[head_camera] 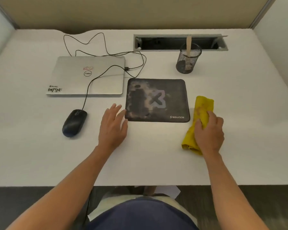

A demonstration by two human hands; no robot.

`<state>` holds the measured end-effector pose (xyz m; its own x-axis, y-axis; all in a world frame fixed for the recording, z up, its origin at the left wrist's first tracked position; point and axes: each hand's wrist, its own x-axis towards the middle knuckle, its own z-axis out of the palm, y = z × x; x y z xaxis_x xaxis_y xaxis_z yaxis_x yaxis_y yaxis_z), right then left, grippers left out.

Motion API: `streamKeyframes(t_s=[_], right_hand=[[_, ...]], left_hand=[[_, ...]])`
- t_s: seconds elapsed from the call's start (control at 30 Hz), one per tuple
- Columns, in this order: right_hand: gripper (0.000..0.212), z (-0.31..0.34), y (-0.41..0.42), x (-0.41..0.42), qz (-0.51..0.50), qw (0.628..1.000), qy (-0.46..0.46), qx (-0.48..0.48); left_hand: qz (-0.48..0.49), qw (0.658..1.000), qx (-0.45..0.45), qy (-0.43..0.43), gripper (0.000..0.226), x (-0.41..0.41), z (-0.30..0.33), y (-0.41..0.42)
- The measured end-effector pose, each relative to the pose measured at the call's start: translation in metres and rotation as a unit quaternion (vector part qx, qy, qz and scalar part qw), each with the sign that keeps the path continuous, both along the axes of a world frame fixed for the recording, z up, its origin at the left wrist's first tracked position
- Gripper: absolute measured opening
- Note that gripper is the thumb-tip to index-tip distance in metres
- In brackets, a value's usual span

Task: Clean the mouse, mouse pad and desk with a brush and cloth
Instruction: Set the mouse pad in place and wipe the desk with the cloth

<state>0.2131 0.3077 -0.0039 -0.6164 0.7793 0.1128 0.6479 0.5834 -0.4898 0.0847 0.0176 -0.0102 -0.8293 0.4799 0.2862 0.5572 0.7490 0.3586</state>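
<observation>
Head view is looking down on a white table (156, 155) where a person is sitting. Just right of the table's middle, a yellow cloth (201, 107) is lying bunched into a long roll, its long axis running from the near edge toward the far edge and leaning slightly right at the far end. The right hand (209, 131) is resting on the cloth's near half, fingers curling over it and gripping it. Just left of the cloth, a dark mouse pad (157, 100) is lying flat, its longer sides running along the table's width. The left hand (113, 126) is lying relaxed, fingers straight, fingertips reaching the pad's near left corner. Farther left, a black mouse (74, 122) is pointing toward the far edge, tilted a little right, its cable (96, 77) trailing over a closed silver laptop (88, 75). A mesh pen cup (188, 58), holding what is probably the brush (188, 45), is standing toward the far right, before an open cable slot (179, 42).

Likely risks: wiping could be sliding the pad if the left hand is not pinning it, and a wide sweep could be snagging the cable or tipping the cup.
</observation>
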Motion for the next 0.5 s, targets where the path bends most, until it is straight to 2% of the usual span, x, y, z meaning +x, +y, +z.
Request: streamKeyframes(t_s=[0.13,0.3,0.4,0.5], right_hand=[[0.045,-0.002,0.023,-0.016,0.017,1.0,-0.014,0.019],[0.048,-0.005,0.05,-0.027,0.05,0.996,-0.067,0.041],[0.049,-0.005,0.057,-0.033,0.064,0.993,-0.087,0.046],[0.05,-0.003,0.062,-0.038,0.087,0.99,-0.1,0.052]], left_hand=[[0.156,0.986,-0.045,-0.041,0.047,-0.014,0.01,-0.027],[0.313,0.937,-0.089,-0.124,0.066,-0.031,0.017,-0.052],[0.35,0.917,-0.087,-0.168,0.069,-0.036,0.017,-0.059],[0.353,0.918,-0.077,-0.164,0.071,-0.039,0.018,-0.06]])
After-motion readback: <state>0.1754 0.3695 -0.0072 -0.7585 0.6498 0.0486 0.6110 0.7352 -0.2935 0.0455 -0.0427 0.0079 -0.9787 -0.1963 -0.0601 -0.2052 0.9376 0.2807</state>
